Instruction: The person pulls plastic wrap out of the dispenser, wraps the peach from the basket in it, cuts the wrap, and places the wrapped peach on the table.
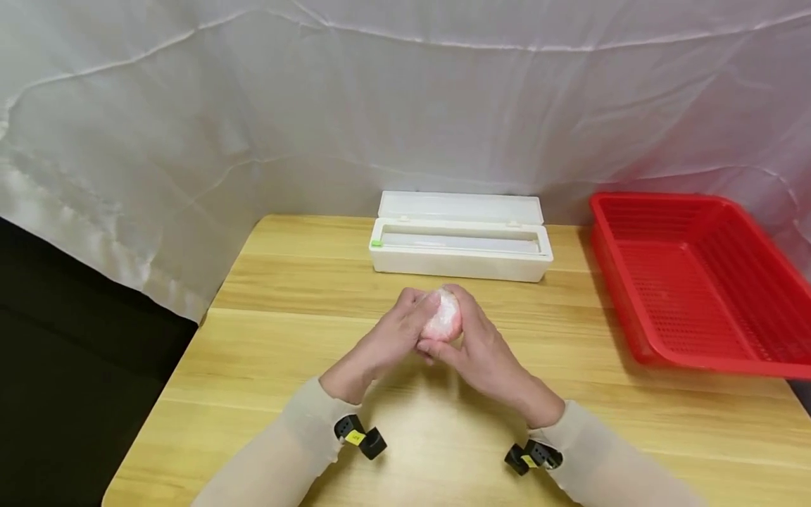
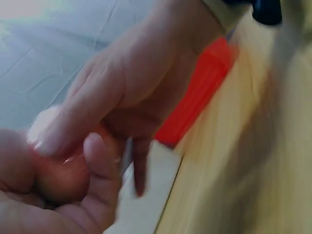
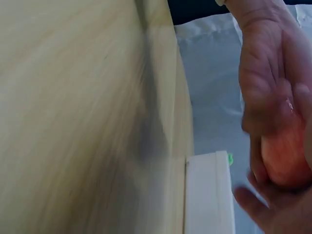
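Observation:
A round pinkish-red fruit (image 1: 446, 321) with clear plastic wrap over it is between both hands above the table's middle. My left hand (image 1: 394, 336) holds it from the left, thumb pressed on the wrapped top. From the other side my right hand (image 1: 486, 353) curls round it, thumb at the near side and fingers along the far side. In the left wrist view the fruit (image 2: 63, 180) shows a smooth reddish surface, partly covered by fingers. The right wrist view shows the fruit (image 3: 287, 158) with its underside against the fingers.
Just beyond the hands stands a white plastic-wrap box (image 1: 462, 264), its lid (image 1: 459, 205) raised and a pale roll inside. A red plastic basket (image 1: 640, 310) sits at the right of the wooden table (image 1: 285, 352). Grey-white cloth (image 1: 405, 120) hangs behind.

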`<action>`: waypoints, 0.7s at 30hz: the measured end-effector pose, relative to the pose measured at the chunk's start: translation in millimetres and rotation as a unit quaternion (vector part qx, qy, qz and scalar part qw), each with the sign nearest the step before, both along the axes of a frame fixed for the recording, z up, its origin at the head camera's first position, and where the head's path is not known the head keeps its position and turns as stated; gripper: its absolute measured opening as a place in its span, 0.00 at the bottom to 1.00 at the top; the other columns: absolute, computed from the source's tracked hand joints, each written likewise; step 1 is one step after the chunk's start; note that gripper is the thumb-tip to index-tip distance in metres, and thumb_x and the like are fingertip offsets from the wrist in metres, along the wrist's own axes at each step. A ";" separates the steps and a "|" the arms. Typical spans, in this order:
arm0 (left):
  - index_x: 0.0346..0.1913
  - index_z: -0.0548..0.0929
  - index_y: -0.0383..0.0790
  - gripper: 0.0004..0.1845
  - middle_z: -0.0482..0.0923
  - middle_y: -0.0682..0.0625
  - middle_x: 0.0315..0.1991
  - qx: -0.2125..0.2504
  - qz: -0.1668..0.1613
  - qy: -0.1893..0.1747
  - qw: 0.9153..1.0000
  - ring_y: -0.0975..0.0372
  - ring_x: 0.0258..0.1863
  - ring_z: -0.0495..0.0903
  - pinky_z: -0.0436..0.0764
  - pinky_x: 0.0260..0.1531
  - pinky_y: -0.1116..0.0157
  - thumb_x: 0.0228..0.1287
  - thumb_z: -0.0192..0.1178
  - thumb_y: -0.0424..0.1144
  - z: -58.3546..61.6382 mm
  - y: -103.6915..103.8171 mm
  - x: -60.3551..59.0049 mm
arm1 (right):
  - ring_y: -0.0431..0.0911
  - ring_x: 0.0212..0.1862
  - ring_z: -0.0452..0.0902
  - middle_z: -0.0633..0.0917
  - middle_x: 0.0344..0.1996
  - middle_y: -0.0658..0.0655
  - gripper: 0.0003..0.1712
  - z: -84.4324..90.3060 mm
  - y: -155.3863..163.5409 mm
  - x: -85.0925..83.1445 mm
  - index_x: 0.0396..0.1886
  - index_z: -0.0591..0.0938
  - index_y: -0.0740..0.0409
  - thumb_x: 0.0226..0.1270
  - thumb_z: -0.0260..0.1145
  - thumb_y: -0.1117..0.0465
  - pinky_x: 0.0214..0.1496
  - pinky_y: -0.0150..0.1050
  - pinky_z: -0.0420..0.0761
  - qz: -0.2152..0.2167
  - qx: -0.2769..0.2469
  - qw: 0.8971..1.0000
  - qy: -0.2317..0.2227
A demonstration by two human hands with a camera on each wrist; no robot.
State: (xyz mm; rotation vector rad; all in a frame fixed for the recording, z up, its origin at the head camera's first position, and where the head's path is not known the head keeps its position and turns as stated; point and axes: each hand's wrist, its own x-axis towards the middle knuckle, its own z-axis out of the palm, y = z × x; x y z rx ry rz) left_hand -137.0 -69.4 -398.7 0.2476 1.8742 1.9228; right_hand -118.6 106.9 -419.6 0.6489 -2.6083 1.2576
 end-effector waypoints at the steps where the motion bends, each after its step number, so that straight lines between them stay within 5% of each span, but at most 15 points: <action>1: 0.65 0.63 0.34 0.29 0.71 0.37 0.55 0.015 0.010 -0.011 1.000 0.60 0.34 0.83 0.86 0.35 0.66 0.85 0.42 0.59 1.1 3.6 -0.1 | 0.56 0.55 0.80 0.77 0.61 0.64 0.52 0.6 -2.0 0.2 0.76 0.61 0.58 0.61 0.82 0.54 0.54 0.55 0.84 -0.024 0.001 1.000 0.012; 6: 0.70 0.63 0.38 0.31 0.73 0.39 0.55 0.073 0.087 -0.035 0.993 0.59 0.43 0.84 0.86 0.39 0.66 0.86 0.36 0.61 4.8 18.5 1.9 | 0.62 0.55 0.80 0.74 0.61 0.71 0.56 1.4 -11.9 2.4 0.75 0.59 0.67 0.57 0.85 0.57 0.56 0.58 0.85 -0.087 0.037 0.990 0.103; 9: 0.66 0.67 0.37 0.27 0.75 0.41 0.48 0.095 0.130 -0.015 0.987 0.59 0.35 0.83 0.85 0.30 0.67 0.87 0.35 0.57 4.2 18.9 2.2 | 0.59 0.61 0.78 0.74 0.65 0.68 0.50 8.5 -8.2 4.7 0.76 0.60 0.66 0.66 0.79 0.55 0.62 0.57 0.83 -0.036 -0.002 0.998 0.053; 11: 0.63 0.68 0.37 0.25 0.77 0.42 0.43 0.090 0.136 0.011 0.986 0.59 0.29 0.83 0.84 0.25 0.66 0.88 0.35 0.55 2.8 17.2 2.6 | 0.57 0.65 0.75 0.73 0.67 0.66 0.38 16.1 -2.6 3.1 0.76 0.62 0.64 0.76 0.69 0.54 0.67 0.57 0.79 0.006 -0.080 0.996 -0.033; 13: 0.63 0.68 0.37 0.25 0.78 0.42 0.37 0.065 0.133 0.049 0.988 0.58 0.24 0.82 0.82 0.20 0.65 0.88 0.34 0.55 1.1 16.3 4.6 | 0.55 0.67 0.73 0.74 0.68 0.63 0.30 24.4 1.8 0.2 0.76 0.64 0.61 0.84 0.55 0.51 0.69 0.57 0.76 0.011 -0.166 0.977 -0.135; 15: 0.63 0.69 0.38 0.26 0.79 0.43 0.32 0.029 0.125 0.088 0.988 0.57 0.21 0.80 0.81 0.18 0.63 0.88 0.33 0.56 -0.7 17.5 7.1 | 0.56 0.65 0.74 0.74 0.68 0.63 0.28 27.8 1.6 -3.6 0.78 0.65 0.58 0.87 0.46 0.50 0.70 0.58 0.75 0.009 -0.226 0.956 -0.187; 18: 0.59 0.70 0.39 0.26 0.78 0.44 0.28 -0.013 0.123 0.127 0.984 0.57 0.18 0.77 0.82 0.17 0.56 0.87 0.33 0.59 -2.2 21.7 10.7 | 0.53 0.59 0.77 0.81 0.62 0.62 0.30 28.9 -5.5 -3.9 0.80 0.69 0.49 0.87 0.45 0.44 0.66 0.54 0.78 -0.039 -0.211 0.958 -0.192; 21: 0.55 0.71 0.40 0.27 0.78 0.46 0.25 -0.044 0.126 0.144 0.981 0.58 0.16 0.76 0.83 0.18 0.47 0.86 0.34 0.61 -2.2 26.5 13.3 | 0.51 0.55 0.81 0.87 0.56 0.58 0.25 27.3 -14.9 -1.7 0.71 0.80 0.47 0.86 0.48 0.46 0.61 0.51 0.80 -0.088 -0.172 0.973 -0.126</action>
